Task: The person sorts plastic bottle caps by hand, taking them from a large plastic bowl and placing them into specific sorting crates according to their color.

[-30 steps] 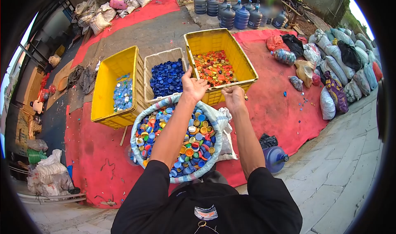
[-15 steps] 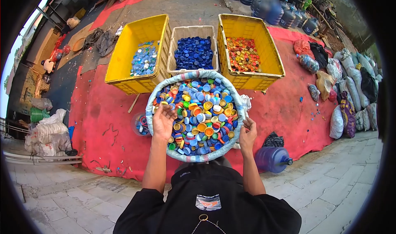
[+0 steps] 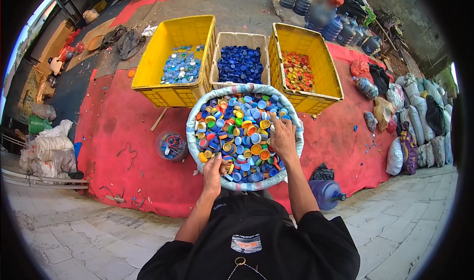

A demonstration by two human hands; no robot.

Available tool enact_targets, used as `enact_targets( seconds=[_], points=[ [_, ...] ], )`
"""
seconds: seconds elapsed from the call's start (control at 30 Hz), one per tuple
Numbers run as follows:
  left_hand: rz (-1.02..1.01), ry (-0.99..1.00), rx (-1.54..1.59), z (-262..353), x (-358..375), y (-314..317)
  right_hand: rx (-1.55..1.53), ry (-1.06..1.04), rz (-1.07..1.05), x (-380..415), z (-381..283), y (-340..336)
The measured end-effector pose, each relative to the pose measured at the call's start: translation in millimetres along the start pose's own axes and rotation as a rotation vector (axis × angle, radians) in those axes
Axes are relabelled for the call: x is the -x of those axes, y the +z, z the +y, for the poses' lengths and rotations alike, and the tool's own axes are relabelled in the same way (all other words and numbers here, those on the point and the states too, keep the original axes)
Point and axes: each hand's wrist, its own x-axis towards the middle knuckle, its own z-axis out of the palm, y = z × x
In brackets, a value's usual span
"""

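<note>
A round basket (image 3: pixel 194 154) with a pale blue, checked cloth rim is heaped with mixed bottle caps (image 3: pixel 238 140) in blue, yellow, orange, green and white. At its lower left, my left hand (image 3: pixel 213 175) is closed, with a gold-coloured cap (image 3: pixel 223 169) showing at the fingers. Over the right side of the heap, my right hand (image 3: pixel 283 139) reaches among the caps, fingers bent and somewhat apart. The caps partly hide its fingertips, and I make out nothing held there.
Behind the basket stand a yellow crate (image 3: pixel 163 88) of light blue caps, a white crate (image 3: pixel 216 75) of dark blue caps and a yellow crate (image 3: pixel 316 98) of red and yellow caps. A small bucket (image 3: pixel 171 146) sits left; a water jug (image 3: pixel 326 194) lies right.
My left hand has moved from the upper left of the heap down to the lower left. My right hand has left the right rim and reached onto the caps. The view has shifted slightly.
</note>
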Motion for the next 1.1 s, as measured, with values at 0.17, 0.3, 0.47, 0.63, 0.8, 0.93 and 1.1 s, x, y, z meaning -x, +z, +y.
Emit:
enact_targets(
  seconds=[0.17, 0.3, 0.47, 0.63, 0.8, 0.93, 1.1],
  points=[
    [0.007, 0.005, -0.144, 7, 3, 6, 0.099, -0.106, -0.166, -21, 8, 8],
    [0.026, 0.047, -0.15, 10, -4, 0, 0.14, -0.157, -0.217, -25, 5, 6],
    [0.006, 0.07, -0.221, 9, -17, -10, 0.113, -0.206, -0.171, -23, 11, 10],
    [0.031, 0.093, -0.276, 6, -19, -13, 0.048, -0.147, -0.099, -16, -2, 4],
    [0.039, 0.121, -0.309, -1, -21, -15, 0.113, -0.086, -0.027, -6, -1, 24],
    [0.057, 0.176, -0.424, -6, -26, -20, 0.105, -0.038, -0.018, -4, 0, 35],
    [0.047, 0.236, -0.578, -4, -29, -19, 0.086, -0.076, 0.012, -6, -10, 23]
  ],
)
